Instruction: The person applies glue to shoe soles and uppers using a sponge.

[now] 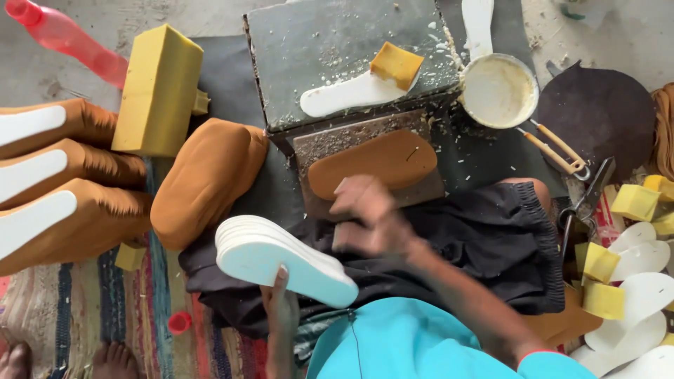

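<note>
My left hand [281,305] is clamped under a stack of white soles [281,260] above my lap, its long axis running from upper left to lower right. My right hand [365,217] is blurred, fingers loosely curled and holding nothing, just below the brown sole [372,163] that lies lengthwise along the block's [337,42] near edge. At the block's right edge, the bowl [498,90] holds pale glue.
</note>
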